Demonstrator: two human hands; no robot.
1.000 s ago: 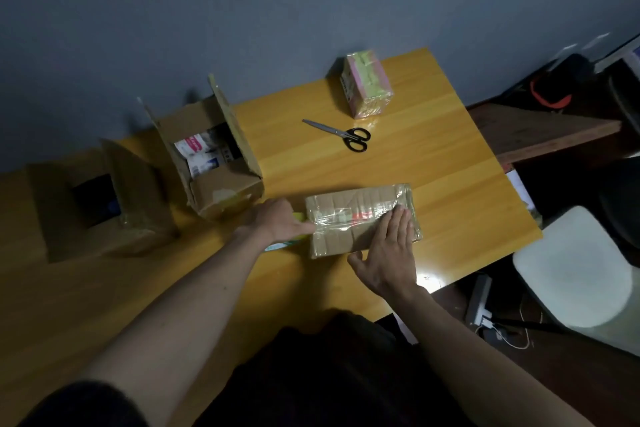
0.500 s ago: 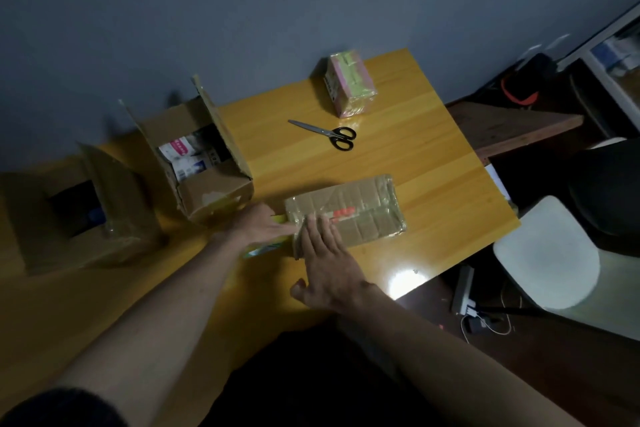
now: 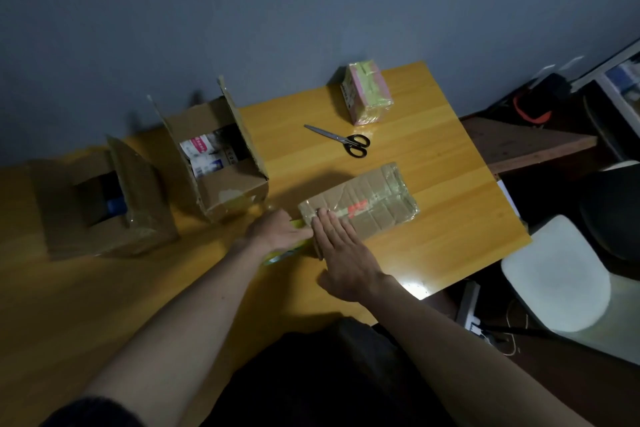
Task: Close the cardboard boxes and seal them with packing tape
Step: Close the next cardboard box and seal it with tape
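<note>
Head view, flat box: the taped cardboard box point(image 3: 360, 206) is lying near the table's point(image 3: 433, 163) front right corner, with shiny tape already wrapping it.
Head view, right hand: the right hand point(image 3: 341, 253) is pressing flat on the box's left end, fingers straight and together, holding nothing.
Head view, left hand: the left hand point(image 3: 277, 230) is sitting just beside the box's left end and seems to be gripping the tape roll point(image 3: 285, 251); its fingers are mostly hidden, so the grip is only a guess.
Head view, key line-up: the box's long side is running left to right, tilting a little up toward the far right. Both hands are at its left end. The roll is lying just left of the box, so the tape is probably getting smoothed and cut here.
Head view, scissors: the scissors point(image 3: 341, 141) are lying behind the box, well apart from both hands; the right hand is nearer.
Head view, open boxes: the open box with packets point(image 3: 214, 156) and the second open box point(image 3: 100, 198) are waiting toward the table's left side, flaps up.
Head view, pink box: the small pink wrapped box point(image 3: 367, 92) is standing at the back edge.
</note>
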